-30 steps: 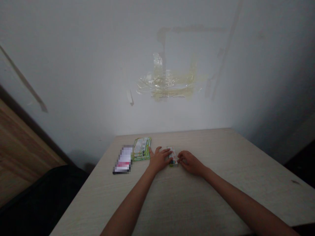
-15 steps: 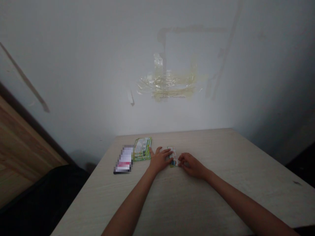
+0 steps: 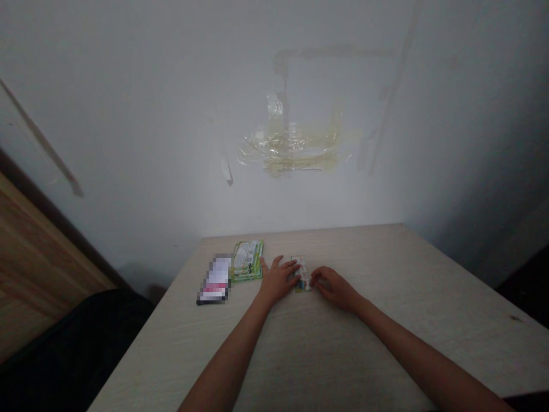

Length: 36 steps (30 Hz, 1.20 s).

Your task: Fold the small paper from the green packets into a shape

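Flat on the table lies a small printed packet [image 3: 304, 274], white with green and coloured patches. My left hand [image 3: 277, 281] rests over its left side, fingers spread and the fingertips pressing on it. At the packet's lower right edge is my right hand [image 3: 337, 290], its thumb and fingers pinched together on that edge. The exact contact of the right fingertips is small and dim. Left of my left hand sits a stack of green and white printed packets [image 3: 247, 260], with my left thumb close to its right edge.
A phone [image 3: 215, 279] with a blurred-out screen lies left of the stack. The pale wooden table [image 3: 274, 355] meets a grey wall [image 3: 171, 114] with peeling clear tape [image 3: 295, 146]. Dark cloth [image 3: 77, 337] and a wooden panel [image 3: 34, 263] are at the left.
The view has shifted very slightly. Both hands stay at the small packet in nearly the same pose.
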Each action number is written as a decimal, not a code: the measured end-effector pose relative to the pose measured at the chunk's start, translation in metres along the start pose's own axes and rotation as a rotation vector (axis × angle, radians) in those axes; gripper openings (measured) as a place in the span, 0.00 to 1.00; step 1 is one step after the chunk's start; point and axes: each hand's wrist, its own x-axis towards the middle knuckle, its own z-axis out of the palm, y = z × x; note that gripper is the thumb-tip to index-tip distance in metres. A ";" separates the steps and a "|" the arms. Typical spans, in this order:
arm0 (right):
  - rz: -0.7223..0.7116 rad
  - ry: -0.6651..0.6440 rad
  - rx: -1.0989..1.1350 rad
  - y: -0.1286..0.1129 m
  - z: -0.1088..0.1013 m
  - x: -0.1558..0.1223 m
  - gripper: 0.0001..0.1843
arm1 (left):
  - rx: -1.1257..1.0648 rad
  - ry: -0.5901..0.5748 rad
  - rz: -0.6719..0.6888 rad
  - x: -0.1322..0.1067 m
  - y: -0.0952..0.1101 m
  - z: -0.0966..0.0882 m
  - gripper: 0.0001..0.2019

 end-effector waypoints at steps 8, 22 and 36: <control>-0.022 -0.033 -0.037 0.011 0.004 0.010 0.25 | -0.025 -0.008 -0.017 -0.003 -0.001 -0.004 0.19; -0.093 -0.040 -0.145 0.012 0.010 0.026 0.15 | 0.007 -0.044 -0.046 -0.015 -0.006 -0.018 0.19; -0.052 -0.035 -0.143 0.017 0.017 0.028 0.15 | -0.017 0.003 -0.017 -0.029 -0.001 -0.016 0.17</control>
